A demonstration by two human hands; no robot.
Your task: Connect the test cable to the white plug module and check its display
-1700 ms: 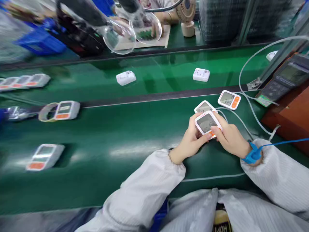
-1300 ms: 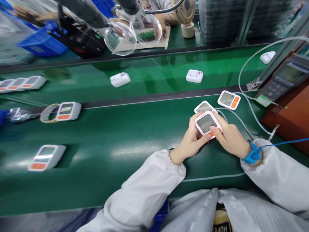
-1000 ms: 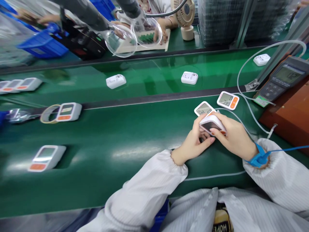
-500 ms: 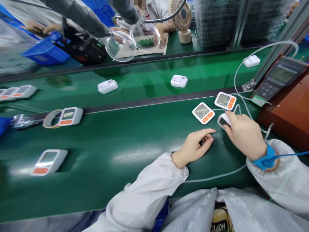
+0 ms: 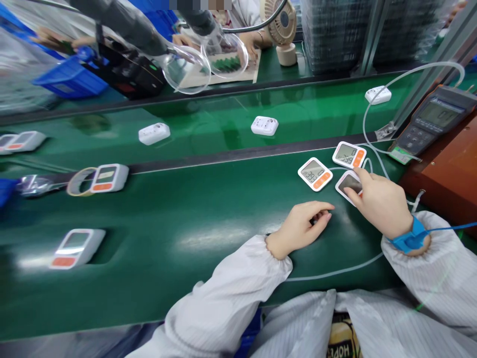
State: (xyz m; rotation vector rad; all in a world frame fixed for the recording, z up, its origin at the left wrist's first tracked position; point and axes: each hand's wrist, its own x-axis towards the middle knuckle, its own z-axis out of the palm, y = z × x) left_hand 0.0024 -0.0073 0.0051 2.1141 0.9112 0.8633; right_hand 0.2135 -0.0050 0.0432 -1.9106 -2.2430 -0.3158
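- Device [image 5: 349, 181], dark-screened, clamped in right hand [image 5: 385, 205]
- Left hand [image 5: 298, 226] empty, thumb and fingers slightly apart
- Display unit [image 5: 315, 174], orange-buttoned, near and left of right hand

A long, glossy dark-green surface [image 5: 156, 214] spans the room, a soft white glare lying across its middle. A dark strip [image 5: 223, 155] lines its far edge, and beyond that runs a brighter green lane [image 5: 208, 122] bounded by a black rail [image 5: 231, 88]. Past the rail, 2 clear round hoods [image 5: 186, 72] hang on thick grey arms [image 5: 130, 30]. Beyond the far left corner sits a blue plastic bin [image 5: 70, 77], somewhat blurred. A beige fan [image 5: 280, 25] stands beside tall stacks of clear plastic trays [image 5: 330, 42]. Near the far right corner, a grey metal post [image 5: 425, 97] rises at a slant.
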